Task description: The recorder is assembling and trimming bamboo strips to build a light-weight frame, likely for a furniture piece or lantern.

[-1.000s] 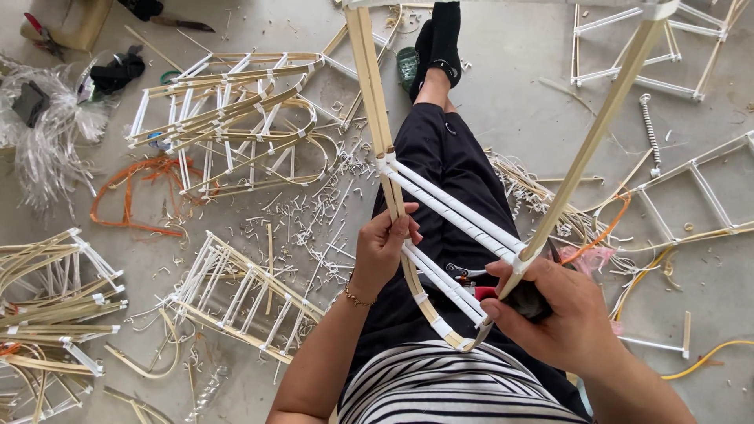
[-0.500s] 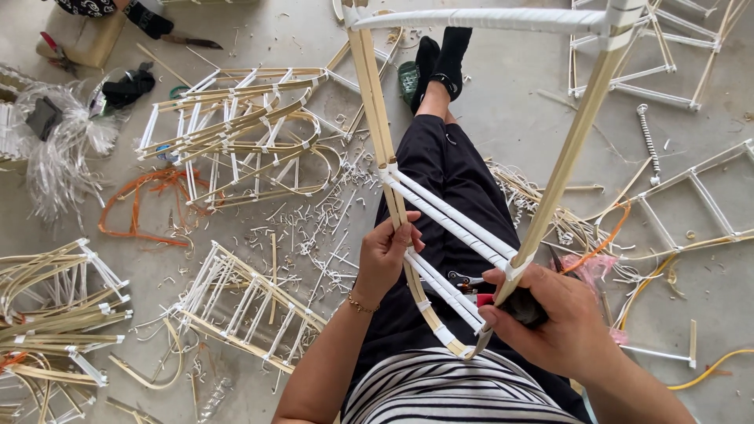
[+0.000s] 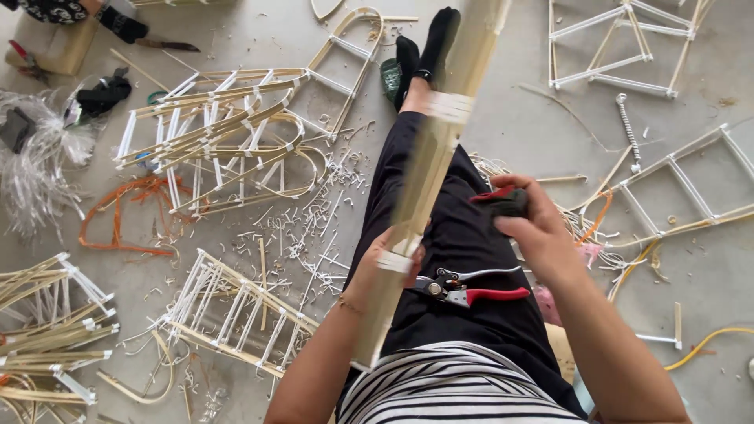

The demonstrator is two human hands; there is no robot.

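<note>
I sit on the floor with my legs in black trousers stretched out. My left hand (image 3: 377,271) grips a long pale cane frame (image 3: 428,165) near its lower end. The frame stands edge-on over my lap, blurred, with white bindings around it. My right hand (image 3: 538,235) is beside the frame, apart from it, shut on a small dark object with a red edge (image 3: 506,200); I cannot tell what it is. Red-handled pruning shears (image 3: 471,292) lie on my lap between both hands.
Finished cane frames are stacked at the left (image 3: 212,133), and another lies on the floor by my left arm (image 3: 228,314). More frames lie at the right (image 3: 675,188) and top right (image 3: 613,47). Short cuttings (image 3: 306,220) litter the floor. Another person's foot (image 3: 122,23) shows at top left.
The frame has turned from flat-on to edge-on. My right hand has let go of its right rod and risen with the dark object. The shears now show fully on my lap.
</note>
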